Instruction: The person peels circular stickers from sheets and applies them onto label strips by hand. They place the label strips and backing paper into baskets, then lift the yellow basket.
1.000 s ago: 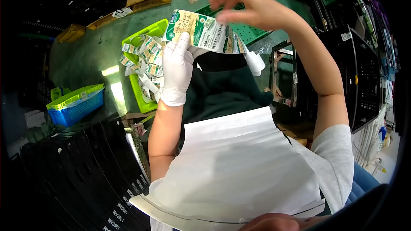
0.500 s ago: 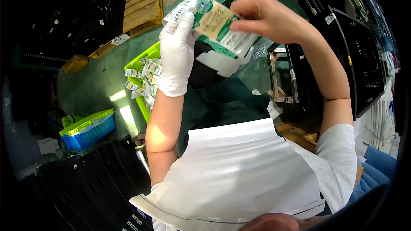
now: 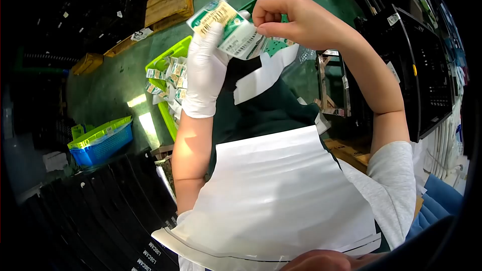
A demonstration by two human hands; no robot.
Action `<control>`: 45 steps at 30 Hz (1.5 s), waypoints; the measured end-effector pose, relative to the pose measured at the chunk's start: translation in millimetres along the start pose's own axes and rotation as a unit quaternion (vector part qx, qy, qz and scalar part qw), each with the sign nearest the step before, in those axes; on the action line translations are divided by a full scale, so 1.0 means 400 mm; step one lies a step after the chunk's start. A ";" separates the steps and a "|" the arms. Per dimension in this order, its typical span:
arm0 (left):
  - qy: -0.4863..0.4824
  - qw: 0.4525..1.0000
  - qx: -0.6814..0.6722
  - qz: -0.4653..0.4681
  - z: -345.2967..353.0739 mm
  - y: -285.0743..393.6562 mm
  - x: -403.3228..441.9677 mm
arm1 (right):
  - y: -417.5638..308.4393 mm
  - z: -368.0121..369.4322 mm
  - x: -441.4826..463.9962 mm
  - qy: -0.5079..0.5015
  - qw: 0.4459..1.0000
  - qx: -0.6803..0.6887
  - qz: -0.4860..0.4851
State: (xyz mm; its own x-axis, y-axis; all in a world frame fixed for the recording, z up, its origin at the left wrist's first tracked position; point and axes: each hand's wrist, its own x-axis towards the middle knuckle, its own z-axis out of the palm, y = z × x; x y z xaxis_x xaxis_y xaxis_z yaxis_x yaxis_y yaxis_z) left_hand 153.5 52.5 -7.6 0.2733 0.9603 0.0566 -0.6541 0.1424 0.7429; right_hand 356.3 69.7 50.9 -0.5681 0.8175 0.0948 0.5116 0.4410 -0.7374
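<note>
My left hand (image 3: 205,73), in a white glove, grips a green, cream and white printed label (image 3: 223,29) with a barcode, raised in front of me. Its fingers are wrapped round the label's left part. My bare right hand (image 3: 283,17) pinches at the label's right edge, thumb against the bent fingers. Whatever lies right between those fingertips is mostly hidden. Below the label, a torn-looking white paper strip (image 3: 261,78) lies over my dark green clothing (image 3: 266,113). To the left, a lime-green basket (image 3: 169,116) holds several small pieces with the same print.
A large white sheet (image 3: 281,185) covers my front. On the left stand a blue basket (image 3: 105,145) and black stacked crates (image 3: 108,211). A wooden pallet (image 3: 168,0) lies at the back, and a black crate (image 3: 427,65) stands at the right. Behind my hands is a green crate (image 3: 276,45).
The label has turned and tilted, and its print sits lower and farther left. My right hand has moved left, its fingertips now at the label's edge. The white strip has shifted.
</note>
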 end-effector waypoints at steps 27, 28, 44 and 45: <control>0.085 0.994 0.034 0.061 -0.026 -0.034 -0.006 | 0.007 0.089 0.104 0.286 0.929 -0.151 -0.180; 0.080 0.994 0.036 0.065 -0.034 -0.030 -0.010 | 0.062 0.095 0.122 0.311 0.923 -0.125 -0.189; 0.088 0.981 -0.173 0.030 -0.373 0.138 -0.131 | 0.295 0.321 -0.025 0.225 0.972 -0.012 -0.074; 0.100 0.981 -0.164 0.034 -0.378 0.138 -0.131 | 0.273 0.335 -0.023 0.181 0.979 -0.034 -0.090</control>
State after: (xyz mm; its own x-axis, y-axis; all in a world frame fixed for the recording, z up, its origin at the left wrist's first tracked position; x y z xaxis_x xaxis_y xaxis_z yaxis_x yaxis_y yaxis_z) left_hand -3.8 46.4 -70.3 0.0989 0.9934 -0.0582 -0.8669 0.1148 0.4851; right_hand 331.1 60.6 -119.9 -0.3934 0.7967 0.4588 0.4731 0.6034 -0.6419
